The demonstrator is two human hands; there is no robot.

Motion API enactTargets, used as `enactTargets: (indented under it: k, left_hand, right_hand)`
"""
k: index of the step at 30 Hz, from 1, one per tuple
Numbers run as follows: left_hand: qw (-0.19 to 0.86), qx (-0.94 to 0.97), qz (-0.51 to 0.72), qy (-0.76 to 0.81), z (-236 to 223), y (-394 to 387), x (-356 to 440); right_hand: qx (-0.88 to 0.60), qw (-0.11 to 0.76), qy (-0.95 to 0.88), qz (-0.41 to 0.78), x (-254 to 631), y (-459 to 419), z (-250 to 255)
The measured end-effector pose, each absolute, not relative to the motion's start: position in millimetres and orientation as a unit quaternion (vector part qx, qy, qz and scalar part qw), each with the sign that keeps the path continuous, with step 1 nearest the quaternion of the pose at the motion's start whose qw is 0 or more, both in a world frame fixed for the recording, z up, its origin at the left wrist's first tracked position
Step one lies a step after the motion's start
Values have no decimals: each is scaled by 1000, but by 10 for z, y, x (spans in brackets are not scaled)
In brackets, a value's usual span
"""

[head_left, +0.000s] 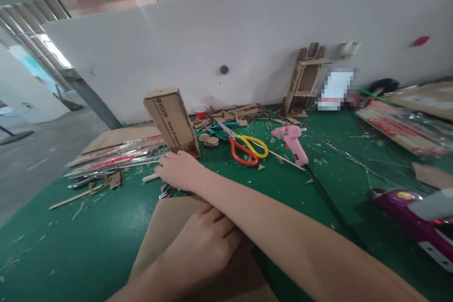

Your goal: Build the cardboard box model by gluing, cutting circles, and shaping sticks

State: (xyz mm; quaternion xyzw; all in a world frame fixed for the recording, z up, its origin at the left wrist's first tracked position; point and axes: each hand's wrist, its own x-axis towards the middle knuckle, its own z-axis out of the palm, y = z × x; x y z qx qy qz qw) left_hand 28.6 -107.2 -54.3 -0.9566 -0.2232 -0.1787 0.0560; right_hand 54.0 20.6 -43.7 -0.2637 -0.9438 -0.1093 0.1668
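Note:
My right hand reaches across to the left, its forearm passing over my left hand. Its fingers are slightly apart and bent down beside a white stick; I see nothing held. Just behind it an open-sided cardboard box with printed text stands tilted. My left hand lies on a brown cardboard sheet, fingers curled. Its fingertips are hidden under the right forearm, so what it grips cannot be seen. Between the sheet and my right hand, a dark metal tool partly shows.
Scissors with red and yellow handles, teal-handled pliers and cardboard discs lie ahead. A pink glue gun trails a black cord. A purple device sits right. Cardboard scraps and a cardboard structure are by the wall.

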Motion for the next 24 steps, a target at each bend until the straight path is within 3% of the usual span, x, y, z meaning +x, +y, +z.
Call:
enactTargets:
  k: [11, 19, 24]
  left_hand:
    - [78, -959, -140, -235, -573, -1104, 267]
    - [49, -962, -156, -221, -526, -1063, 266]
    - [72, -957, -153, -235, -523, -1111, 248]
  right_hand:
    - [-267, 126, -948, -119, 985, 156, -440]
    - [-300, 56, -950, -64, 655, 219, -318]
    - [-273, 120, -951, -88, 937, 39, -118]
